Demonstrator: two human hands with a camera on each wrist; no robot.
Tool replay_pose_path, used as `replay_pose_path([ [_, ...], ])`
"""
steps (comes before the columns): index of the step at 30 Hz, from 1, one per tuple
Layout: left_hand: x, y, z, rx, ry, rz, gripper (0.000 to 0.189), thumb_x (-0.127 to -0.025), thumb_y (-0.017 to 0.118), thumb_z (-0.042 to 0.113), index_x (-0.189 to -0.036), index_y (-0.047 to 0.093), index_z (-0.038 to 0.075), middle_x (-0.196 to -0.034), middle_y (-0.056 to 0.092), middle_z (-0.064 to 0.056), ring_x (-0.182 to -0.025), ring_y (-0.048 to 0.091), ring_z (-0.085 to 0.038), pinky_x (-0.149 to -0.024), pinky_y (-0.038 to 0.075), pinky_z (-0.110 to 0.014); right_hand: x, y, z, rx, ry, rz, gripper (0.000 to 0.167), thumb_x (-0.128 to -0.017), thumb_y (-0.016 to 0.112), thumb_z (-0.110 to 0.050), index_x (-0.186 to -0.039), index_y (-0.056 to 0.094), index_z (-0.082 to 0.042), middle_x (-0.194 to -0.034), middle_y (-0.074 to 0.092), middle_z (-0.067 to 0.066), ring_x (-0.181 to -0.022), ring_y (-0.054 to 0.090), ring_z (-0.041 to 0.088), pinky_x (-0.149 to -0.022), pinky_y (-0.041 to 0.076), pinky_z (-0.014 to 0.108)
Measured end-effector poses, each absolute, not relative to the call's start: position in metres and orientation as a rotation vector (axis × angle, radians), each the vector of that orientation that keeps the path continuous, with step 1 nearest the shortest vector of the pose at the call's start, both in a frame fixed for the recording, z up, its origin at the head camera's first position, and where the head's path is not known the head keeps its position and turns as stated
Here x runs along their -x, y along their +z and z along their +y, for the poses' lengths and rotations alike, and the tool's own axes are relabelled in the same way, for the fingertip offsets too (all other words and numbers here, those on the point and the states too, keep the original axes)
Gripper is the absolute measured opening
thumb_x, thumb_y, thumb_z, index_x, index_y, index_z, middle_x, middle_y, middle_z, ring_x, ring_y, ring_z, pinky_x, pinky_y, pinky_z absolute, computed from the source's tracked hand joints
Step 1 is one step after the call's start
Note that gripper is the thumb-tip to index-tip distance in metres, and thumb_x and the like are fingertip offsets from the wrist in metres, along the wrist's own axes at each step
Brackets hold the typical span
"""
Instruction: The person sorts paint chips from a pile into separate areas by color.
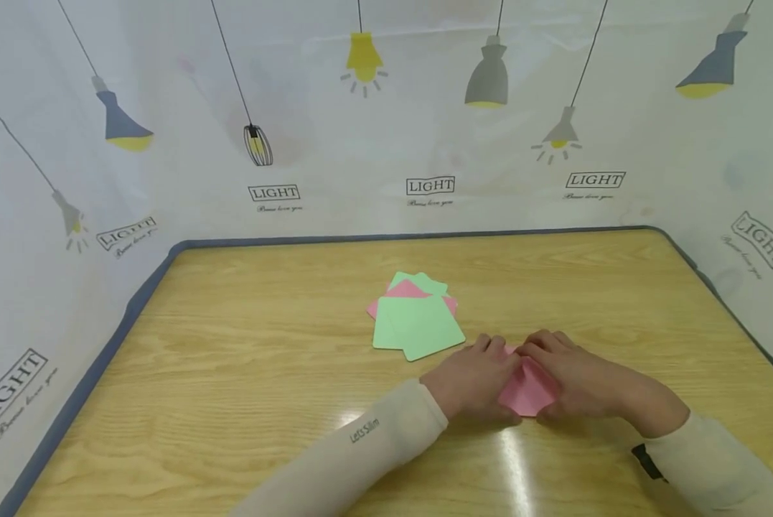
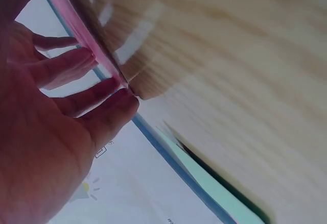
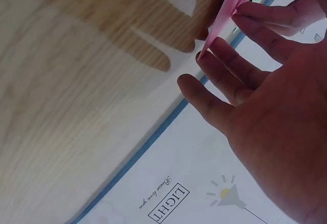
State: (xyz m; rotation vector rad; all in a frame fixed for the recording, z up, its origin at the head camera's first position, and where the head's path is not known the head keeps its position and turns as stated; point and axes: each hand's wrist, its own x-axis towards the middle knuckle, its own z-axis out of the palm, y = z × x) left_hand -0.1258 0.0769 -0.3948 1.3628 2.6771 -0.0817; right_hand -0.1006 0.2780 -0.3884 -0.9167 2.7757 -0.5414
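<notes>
A pink sheet of paper (image 1: 530, 391) is held between both hands at the right front of the table, its surface creased or bent. On its left side, my left hand (image 1: 473, 380) grips the edge with curled fingers. The opposite side is gripped by my right hand (image 1: 583, 377). In the left wrist view the pink paper (image 2: 84, 35) shows as a thin strip along the fingertips. The right wrist view has the paper (image 3: 225, 20) pinched by several fingers, while one finger stands apart from it. The thumbs are partly hidden in the head view.
Left of the hands and farther back, green square sheets (image 1: 425, 323) overlap in a loose pile with pink sheets (image 1: 407, 289) among them. All lie on a wood-grain table (image 1: 231, 373). A white curtain (image 1: 321, 129) with printed lamps surrounds the table's back and sides.
</notes>
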Motion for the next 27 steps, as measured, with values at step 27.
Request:
replay_pose_path([
  [27, 0.159, -0.369, 0.026, -1.18, -0.035, 2.76, 0.076, -0.088, 0.063, 0.059, -0.143, 0.042, 0.011, -0.143, 0.036, -0.009, -0.131, 0.036, -0.027, -0.099, 0.042, -0.034, 0.134, -0.372, 0.245, 0.95, -0.536, 2.768, 0.061, -0.078, 0.082, -0.037, -0.121, 0.059, 0.0, -0.121, 0.052, 0.01, -0.112, 0.049, 0.033, -0.091, 0.046, 0.051],
])
